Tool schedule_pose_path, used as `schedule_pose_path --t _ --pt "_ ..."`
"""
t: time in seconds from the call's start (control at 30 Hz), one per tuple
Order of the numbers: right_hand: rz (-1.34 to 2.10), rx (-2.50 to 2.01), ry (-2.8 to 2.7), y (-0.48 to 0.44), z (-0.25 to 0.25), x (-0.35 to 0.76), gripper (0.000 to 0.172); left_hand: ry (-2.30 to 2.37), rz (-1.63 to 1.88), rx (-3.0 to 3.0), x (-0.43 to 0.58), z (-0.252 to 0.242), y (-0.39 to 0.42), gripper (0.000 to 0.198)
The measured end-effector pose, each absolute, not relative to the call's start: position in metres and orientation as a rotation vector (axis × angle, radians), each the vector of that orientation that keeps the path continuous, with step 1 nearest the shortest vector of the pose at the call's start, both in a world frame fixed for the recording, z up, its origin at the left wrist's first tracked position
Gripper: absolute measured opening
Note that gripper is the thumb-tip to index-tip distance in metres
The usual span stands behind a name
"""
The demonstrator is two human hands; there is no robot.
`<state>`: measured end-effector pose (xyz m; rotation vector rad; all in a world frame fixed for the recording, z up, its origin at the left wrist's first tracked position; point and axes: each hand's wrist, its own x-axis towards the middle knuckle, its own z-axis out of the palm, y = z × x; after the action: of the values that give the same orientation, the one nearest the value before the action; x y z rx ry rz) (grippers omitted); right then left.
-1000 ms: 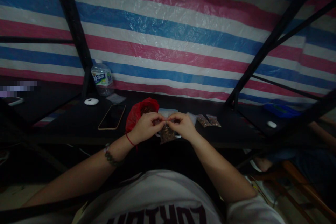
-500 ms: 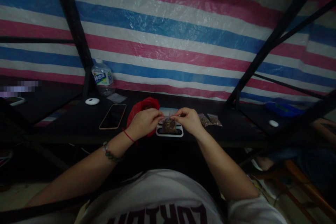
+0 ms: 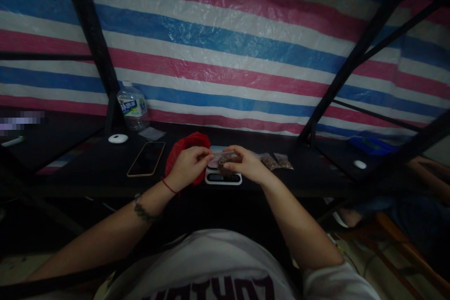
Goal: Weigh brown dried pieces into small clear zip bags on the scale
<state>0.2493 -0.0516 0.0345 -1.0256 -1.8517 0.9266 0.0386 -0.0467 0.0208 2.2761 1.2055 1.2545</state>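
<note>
A small clear zip bag point(image 3: 225, 161) with brown bits in it is held above a white digital scale point(image 3: 211, 179). My left hand point(image 3: 191, 164) pinches the bag's left edge between thumb and fingers. On the other side, my right hand point(image 3: 246, 164) grips the filled part, thumb in front and fingers behind. Just left of the scale stands a red plastic bag point(image 3: 176, 150), its mouth gaping, partly covered by my left hand. Two more filled zip bags, a nearer one point(image 3: 269, 161) and a farther one point(image 3: 284, 161), lie right of my right hand.
A phone point(image 3: 146, 159), a white round device point(image 3: 118, 138), a flat clear bag point(image 3: 152, 133) and a large plastic bottle point(image 3: 132, 107) are at left. Dark metal posts frame the table point(image 3: 105, 173). At right are a blue tray point(image 3: 372, 146) and another person's arm point(image 3: 429, 178).
My right hand has shifted from pinching the zip bag's top edge to gripping its filled body. The bag has turned from hanging upright to lying more sideways. The view has shifted slightly.
</note>
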Motion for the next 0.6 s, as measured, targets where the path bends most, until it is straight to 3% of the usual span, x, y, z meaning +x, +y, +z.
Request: schedule_pose_path --t 0.17,0.33,0.47,0.6 --pt "0.972 -1.005 -1.638 -0.042 0.048 0.286 0.041 1.210 1.292 2.345 0.034 0.021 -0.040 0.026" --pt "0.505 -1.228 -1.290 -0.017 0.052 0.369 0.042 1.232 1.057 2.550 0.019 0.017 -0.017 0.023" --pt "0.140 -1.598 -1.197 0.006 0.019 0.438 0.041 1.312 0.800 2.618 0.011 0.003 0.000 0.035" --pt "0.150 -1.941 -1.189 0.021 -0.023 0.478 0.041 1.496 0.524 2.601 0.005 -0.004 0.008 0.042"
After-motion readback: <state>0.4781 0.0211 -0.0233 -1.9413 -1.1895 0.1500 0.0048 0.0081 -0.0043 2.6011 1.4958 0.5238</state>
